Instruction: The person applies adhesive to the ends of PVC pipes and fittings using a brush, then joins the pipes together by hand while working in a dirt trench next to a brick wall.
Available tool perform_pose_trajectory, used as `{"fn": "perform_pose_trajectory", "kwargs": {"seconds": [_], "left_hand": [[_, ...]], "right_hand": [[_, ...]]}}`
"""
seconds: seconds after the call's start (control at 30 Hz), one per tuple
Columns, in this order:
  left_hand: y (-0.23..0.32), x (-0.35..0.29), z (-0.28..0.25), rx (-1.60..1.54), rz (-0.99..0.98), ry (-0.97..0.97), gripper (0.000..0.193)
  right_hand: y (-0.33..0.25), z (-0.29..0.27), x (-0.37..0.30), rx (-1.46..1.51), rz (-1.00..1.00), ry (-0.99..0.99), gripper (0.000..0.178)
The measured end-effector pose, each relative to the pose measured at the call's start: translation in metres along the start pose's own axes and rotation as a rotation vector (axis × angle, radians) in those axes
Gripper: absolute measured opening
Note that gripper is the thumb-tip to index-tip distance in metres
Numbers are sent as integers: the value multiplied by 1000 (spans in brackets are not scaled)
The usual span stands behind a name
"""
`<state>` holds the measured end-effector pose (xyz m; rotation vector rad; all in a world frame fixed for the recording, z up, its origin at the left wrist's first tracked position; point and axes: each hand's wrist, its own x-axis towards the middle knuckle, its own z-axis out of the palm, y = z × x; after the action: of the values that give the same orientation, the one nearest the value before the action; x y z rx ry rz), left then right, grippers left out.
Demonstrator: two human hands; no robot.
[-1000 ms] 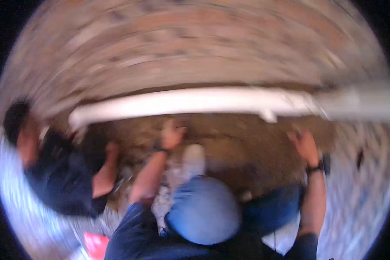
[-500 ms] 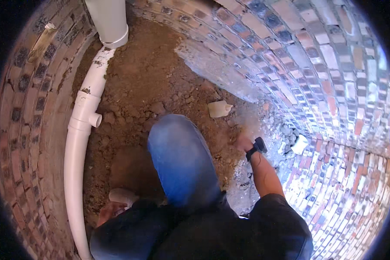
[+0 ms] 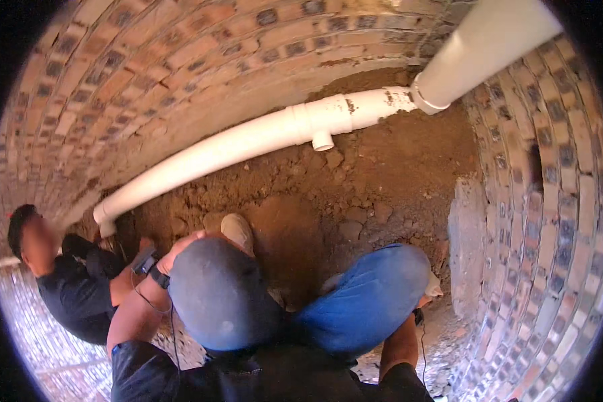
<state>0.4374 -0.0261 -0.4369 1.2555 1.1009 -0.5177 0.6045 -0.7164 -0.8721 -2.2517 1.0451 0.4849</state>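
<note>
My left hand [image 3: 181,249] is beside my left knee, its fingers stretched out along the knee's far side and partly hidden by it. Nothing shows in that hand. Below my right knee, my right hand [image 3: 424,301] is mostly covered by the knee, so its fingers do not show. Close to it is a small off-white piece [image 3: 435,286], perhaps a plastic fitting; whether I touch it cannot be told. A long white plastic pipe [image 3: 228,155] with a short side branch [image 3: 323,141] lies on the dirt ahead of me.
A thick upright pipe [image 3: 482,53] meets the pipe's far right end. Brick walls [image 3: 549,201] close in on the right and behind the pipe. A co-worker [image 3: 80,295] in dark clothes crouches at the left. My shoe [image 3: 237,233] stands on loose brown soil [image 3: 395,167].
My view has swung left, so the pipe now runs across it and the co-worker shows. My left hand has come up beside my knee. My right hand has gone behind the right knee.
</note>
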Motion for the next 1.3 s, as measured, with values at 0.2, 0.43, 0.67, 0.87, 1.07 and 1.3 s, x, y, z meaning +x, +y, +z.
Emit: {"fn": "perform_pose_trajectory", "kwargs": {"seconds": [0.2,0.43,0.67,0.87,1.07,1.3], "left_hand": [[56,-38,-14,303,891,-223,62],[79,-50,-45,608,996,-314,51],[47,-127,-32,976,643,139,22],[207,-416,33,41,1408,183,14],[309,-641,19,-509,1894,-50,40],[282,-724,-23,-586,2354,124,36]], "right_hand": [[15,-43,-22,-81,-564,180,71],[-177,-118,-165,-69,-707,192,66],[-394,-231,-336,-13,-1059,-208,77],[-490,-312,-546,-266,-1246,-337,66],[-521,-383,-739,-386,-1301,-752,63],[-490,-389,-819,-319,-1456,-849,69]]}}
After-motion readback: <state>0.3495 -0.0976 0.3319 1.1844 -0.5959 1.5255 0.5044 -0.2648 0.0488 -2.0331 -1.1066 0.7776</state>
